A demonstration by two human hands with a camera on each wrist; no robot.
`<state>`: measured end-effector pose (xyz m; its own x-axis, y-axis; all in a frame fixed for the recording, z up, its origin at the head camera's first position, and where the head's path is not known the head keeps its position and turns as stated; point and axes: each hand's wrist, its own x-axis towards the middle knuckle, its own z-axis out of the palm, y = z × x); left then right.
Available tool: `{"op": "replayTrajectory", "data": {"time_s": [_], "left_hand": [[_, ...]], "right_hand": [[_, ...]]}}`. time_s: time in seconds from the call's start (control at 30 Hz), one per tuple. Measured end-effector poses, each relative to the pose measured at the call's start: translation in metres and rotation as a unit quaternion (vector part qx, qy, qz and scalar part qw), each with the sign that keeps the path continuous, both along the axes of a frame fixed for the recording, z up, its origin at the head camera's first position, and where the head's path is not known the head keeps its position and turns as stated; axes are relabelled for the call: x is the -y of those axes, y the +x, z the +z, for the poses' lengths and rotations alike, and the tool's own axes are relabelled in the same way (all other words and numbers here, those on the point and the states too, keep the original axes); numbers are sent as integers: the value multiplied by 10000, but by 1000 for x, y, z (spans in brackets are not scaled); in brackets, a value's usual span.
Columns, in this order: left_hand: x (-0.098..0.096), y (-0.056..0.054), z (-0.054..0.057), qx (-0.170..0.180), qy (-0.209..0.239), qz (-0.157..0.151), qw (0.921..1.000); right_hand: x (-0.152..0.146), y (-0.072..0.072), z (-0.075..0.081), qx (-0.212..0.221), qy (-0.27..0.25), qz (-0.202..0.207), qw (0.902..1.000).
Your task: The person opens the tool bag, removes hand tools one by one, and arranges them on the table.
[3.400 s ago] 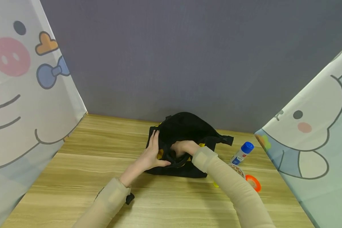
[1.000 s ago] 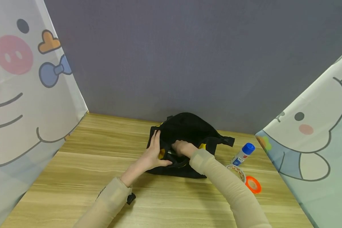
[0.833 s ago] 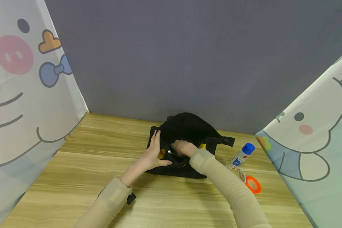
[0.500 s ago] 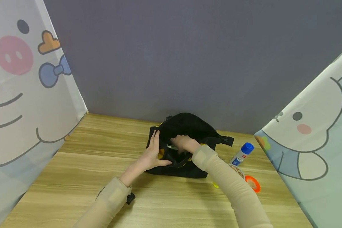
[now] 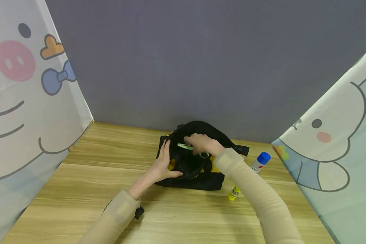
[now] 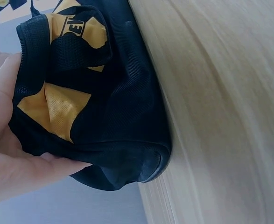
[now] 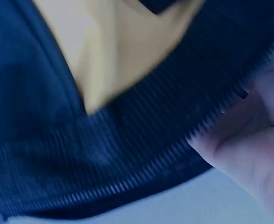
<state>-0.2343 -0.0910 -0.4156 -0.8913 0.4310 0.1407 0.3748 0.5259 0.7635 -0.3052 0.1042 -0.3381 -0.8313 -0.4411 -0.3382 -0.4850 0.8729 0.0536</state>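
Observation:
A black tool bag [image 5: 189, 183] with yellow patches stands unzipped on the table. My left hand [image 5: 161, 166] grips its front left rim, thumb in front and fingers along the side; in the left wrist view the hand [image 6: 15, 135] holds the bag's fabric [image 6: 127, 102]. My right hand [image 5: 201, 143] is at the bag's mouth, fingers curled round a slim object with a pale green flat end [image 5: 184, 146] and a ring-like end [image 5: 203, 155]; its kind is unclear. The right wrist view shows the zipper edge [image 7: 113, 186] and part of the right hand [image 7: 253, 144].
Right of the bag stands a white glue stick [image 5: 261, 162] with a blue cap, partly behind the right sleeve [image 5: 256, 193]. A small yellow container [image 5: 234, 193] lies at the sleeve's left. Grey backdrop [image 5: 183, 67] rises behind the table.
My right hand has risen from deep inside the bag, bringing the slim object into view. The right sleeve now hides the tape rolls and uncovers the yellow container. The left hand stays put.

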Motion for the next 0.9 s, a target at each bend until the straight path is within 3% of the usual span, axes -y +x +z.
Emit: {"op": "replayTrajectory", "data": {"time_s": [0.17, 0.4, 0.9], "left_hand": [[0, 1, 0, -175, 28, -47, 9998], [0, -2, 0, -31, 4, -15, 10000], [0, -3, -1, 52, -76, 37, 10000]], "right_hand": [[-1, 2, 15, -98, -47, 147, 9998], [-5, 6, 35, -295, -268, 356, 9986], [-26, 32, 73, -919, -740, 514, 9917]]}}
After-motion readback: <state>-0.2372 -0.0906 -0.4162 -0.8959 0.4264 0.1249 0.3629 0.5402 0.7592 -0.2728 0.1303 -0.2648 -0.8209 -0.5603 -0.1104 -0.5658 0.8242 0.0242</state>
